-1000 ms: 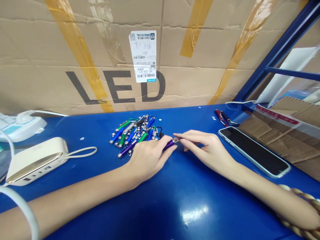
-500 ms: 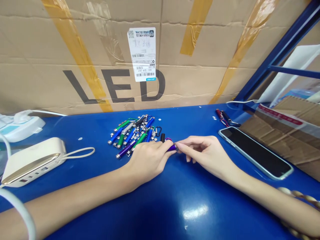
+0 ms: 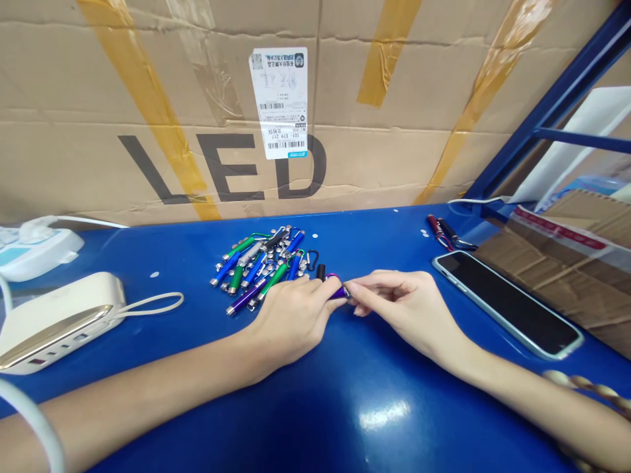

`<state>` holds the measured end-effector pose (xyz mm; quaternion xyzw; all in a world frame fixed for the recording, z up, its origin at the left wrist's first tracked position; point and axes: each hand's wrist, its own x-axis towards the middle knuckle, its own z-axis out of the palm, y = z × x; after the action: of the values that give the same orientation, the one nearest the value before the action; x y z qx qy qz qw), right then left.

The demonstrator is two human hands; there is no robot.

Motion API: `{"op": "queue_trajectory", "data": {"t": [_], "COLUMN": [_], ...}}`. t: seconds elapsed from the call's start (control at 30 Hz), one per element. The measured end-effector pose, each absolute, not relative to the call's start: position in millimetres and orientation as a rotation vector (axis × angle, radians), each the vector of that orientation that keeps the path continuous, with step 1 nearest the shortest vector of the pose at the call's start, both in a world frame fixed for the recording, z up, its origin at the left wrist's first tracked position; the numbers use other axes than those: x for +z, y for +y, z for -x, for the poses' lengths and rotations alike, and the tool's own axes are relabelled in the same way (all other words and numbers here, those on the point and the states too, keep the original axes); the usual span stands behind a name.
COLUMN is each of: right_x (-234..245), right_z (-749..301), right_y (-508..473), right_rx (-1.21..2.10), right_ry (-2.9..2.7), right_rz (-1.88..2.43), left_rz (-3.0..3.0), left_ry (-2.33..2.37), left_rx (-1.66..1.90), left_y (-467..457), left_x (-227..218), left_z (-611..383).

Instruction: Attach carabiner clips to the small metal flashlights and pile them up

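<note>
A small purple keychain flashlight (image 3: 338,293) lies across the gap between my hands. Its barrel is gripped by the fingers of my left hand (image 3: 298,309), which hide most of it. At its silver end, my right hand (image 3: 401,295) pinches with thumb and index finger, so whatever is at that tip is mostly covered. Just behind my left hand lies a pile of similar flashlights (image 3: 254,266) in blue, green, purple, grey and black, mixed with small round silver cells and carabiner clips. A black carabiner (image 3: 312,259) sits at the pile's right side.
On the blue table (image 3: 315,407), a phone (image 3: 507,302) lies right of my right hand. Behind it are red and black flashlights (image 3: 438,230). A white charger (image 3: 64,322) with a cord loop stands left. A large cardboard box (image 3: 384,151) closes off the back.
The fingers of my right hand have curled in slightly at the flashlight's silver end. My left hand keeps its grip, and the camera view has shifted a little.
</note>
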<state>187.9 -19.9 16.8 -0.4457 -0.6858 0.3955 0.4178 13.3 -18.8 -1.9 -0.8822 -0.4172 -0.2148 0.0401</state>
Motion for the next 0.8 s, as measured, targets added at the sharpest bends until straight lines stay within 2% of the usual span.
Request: {"op": "queue_trajectory", "data": {"t": [0.4, 0.67, 0.8], "right_x": [14.8, 12.1, 13.7], "right_z": [-185.5, -187.6, -193.6], "right_y": [-19.0, -20.4, -18.2], "right_rx": [0.952, 0.891, 0.801], "right_ry": [-1.7, -1.688, -1.646], "right_rz": [1.114, 1.058, 1.06], "left_rz": [2.789, 3.015, 3.013], "left_ry": [-1.411, -1.367, -1.488], "left_rx": [-0.619, -0.527, -0.631], "left_y": [-16.3, -7.3, -5.8], "left_x": [1.0, 18.4, 28.8], "left_z": [-13.3, -10.1, -4.6]}}
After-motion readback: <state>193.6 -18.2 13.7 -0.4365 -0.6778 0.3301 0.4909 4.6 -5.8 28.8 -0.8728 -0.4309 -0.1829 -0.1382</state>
